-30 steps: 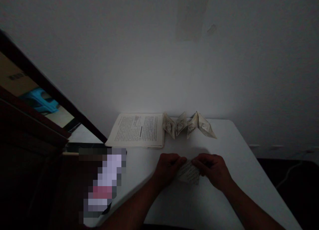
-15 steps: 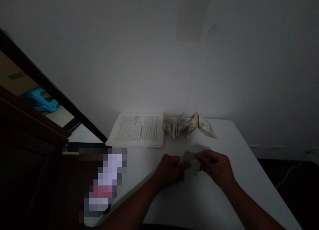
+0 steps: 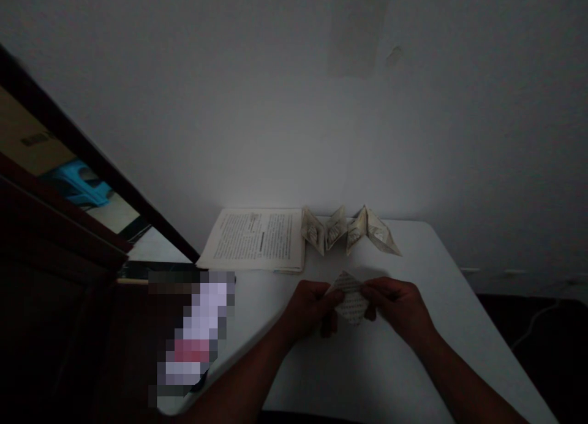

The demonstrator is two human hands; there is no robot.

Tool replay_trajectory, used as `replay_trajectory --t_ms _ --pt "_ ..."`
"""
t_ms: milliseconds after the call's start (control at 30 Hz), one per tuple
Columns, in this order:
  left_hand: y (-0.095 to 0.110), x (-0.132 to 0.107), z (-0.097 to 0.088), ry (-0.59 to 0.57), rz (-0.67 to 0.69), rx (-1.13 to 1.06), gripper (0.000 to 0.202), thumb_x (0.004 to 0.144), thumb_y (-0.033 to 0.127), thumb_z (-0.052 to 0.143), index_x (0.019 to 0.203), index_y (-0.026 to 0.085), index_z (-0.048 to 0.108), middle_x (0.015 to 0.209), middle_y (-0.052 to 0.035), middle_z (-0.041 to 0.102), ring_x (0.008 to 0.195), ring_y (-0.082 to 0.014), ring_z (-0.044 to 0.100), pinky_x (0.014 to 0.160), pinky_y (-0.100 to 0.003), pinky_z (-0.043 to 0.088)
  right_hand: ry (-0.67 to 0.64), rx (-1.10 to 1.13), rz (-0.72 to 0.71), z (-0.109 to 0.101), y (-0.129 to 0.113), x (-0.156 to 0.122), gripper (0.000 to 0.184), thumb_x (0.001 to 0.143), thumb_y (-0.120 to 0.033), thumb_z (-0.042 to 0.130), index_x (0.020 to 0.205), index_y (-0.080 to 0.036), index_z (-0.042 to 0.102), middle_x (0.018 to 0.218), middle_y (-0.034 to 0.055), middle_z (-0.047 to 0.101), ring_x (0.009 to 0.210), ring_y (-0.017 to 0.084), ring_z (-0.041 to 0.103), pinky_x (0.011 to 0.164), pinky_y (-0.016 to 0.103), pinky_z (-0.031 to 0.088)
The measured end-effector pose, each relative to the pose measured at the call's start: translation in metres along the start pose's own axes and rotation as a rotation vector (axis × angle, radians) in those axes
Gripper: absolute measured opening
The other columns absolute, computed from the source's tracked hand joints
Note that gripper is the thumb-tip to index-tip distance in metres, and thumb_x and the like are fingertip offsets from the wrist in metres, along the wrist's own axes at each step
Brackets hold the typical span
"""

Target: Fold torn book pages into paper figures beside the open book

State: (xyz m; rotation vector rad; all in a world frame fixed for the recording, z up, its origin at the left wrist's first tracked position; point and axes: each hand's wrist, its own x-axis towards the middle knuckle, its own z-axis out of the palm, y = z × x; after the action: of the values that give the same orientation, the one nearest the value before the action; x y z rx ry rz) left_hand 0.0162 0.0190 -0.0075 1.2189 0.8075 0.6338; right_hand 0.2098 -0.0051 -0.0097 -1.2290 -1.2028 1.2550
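Observation:
Both my hands hold a small folded piece of printed paper [image 3: 351,296] just above the white table [image 3: 390,375]. It shows as a diamond shape between them. My left hand [image 3: 312,307] pinches its left corner with closed fingers. At the paper's right corner my right hand [image 3: 397,306] grips in the same way. Beyond my hands, two folded paper shapes [image 3: 349,231] made of the same printed paper stand near the wall.
An open book [image 3: 255,239] lies at the table's far left, by the white wall. A dark wooden frame [image 3: 92,166] slants along the left, and a blue object [image 3: 76,184] shows behind it. A blurred patch covers something at the table's left edge.
My hands lifted the folded paper off the table and turned it. It lay flat a second ago; now it stands as a diamond held at both side corners.

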Motion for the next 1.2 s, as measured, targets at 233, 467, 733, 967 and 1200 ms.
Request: replay_trajectory --t_ms 233,467,733,967,1200 --pt "-0.002 -0.006 -0.003 0.188 0.407 0.237 0.037 0.079 0.028 0.059 0.112 0.013 0.055 0.08 -0.006 0.064 0.059 -0.0113 0.059 0.054 -0.023 0.048 -0.007 0.305 0.062 -0.005 0.011 0.006 0.015 0.072 -0.027 0.073 0.073 -0.013 0.069 0.055 0.001 0.065 0.039 0.01 0.056 0.04 0.021 0.047" --pt "0.002 -0.007 -0.005 0.243 0.821 0.595 0.017 0.078 0.019 0.063 0.094 0.015 0.067 0.09 -0.0098 0.066 0.066 -0.0114 0.059 0.056 -0.021 0.049 -0.032 0.409 0.135 -0.004 0.009 0.005 0.016 0.069 -0.026 0.074 0.07 -0.012 0.068 0.056 0.0025 0.066 0.038 0.01 0.056 0.037 0.021 0.047" --pt "0.002 -0.003 -0.006 0.361 0.768 0.495 0.007 0.076 0.017 0.067 0.08 0.014 0.071 0.077 -0.0068 0.069 0.063 -0.0118 0.062 0.059 -0.022 0.05 0.077 0.253 -0.061 0.0 0.005 -0.001 0.027 0.069 -0.029 0.075 0.093 -0.02 0.069 0.077 0.0043 0.072 0.061 0.018 0.067 0.059 0.029 0.055" --pt "0.007 -0.006 0.0 0.372 0.644 0.449 0.014 0.078 0.021 0.064 0.067 0.015 0.069 0.069 -0.0045 0.069 0.062 -0.0123 0.063 0.06 -0.021 0.049 0.204 -0.028 -0.196 0.004 -0.002 -0.004 0.012 0.066 -0.03 0.075 0.067 -0.019 0.073 0.073 0.0053 0.071 0.063 0.018 0.065 0.056 0.026 0.052" --pt "0.004 -0.007 0.006 0.463 0.457 0.356 0.017 0.077 0.027 0.065 0.067 0.015 0.067 0.057 -0.0017 0.067 0.05 -0.0108 0.06 0.053 -0.02 0.048 0.238 -0.053 -0.223 0.007 -0.003 -0.004 0.013 0.069 -0.03 0.072 0.064 -0.018 0.069 0.067 0.0039 0.069 0.056 0.015 0.064 0.051 0.023 0.051"
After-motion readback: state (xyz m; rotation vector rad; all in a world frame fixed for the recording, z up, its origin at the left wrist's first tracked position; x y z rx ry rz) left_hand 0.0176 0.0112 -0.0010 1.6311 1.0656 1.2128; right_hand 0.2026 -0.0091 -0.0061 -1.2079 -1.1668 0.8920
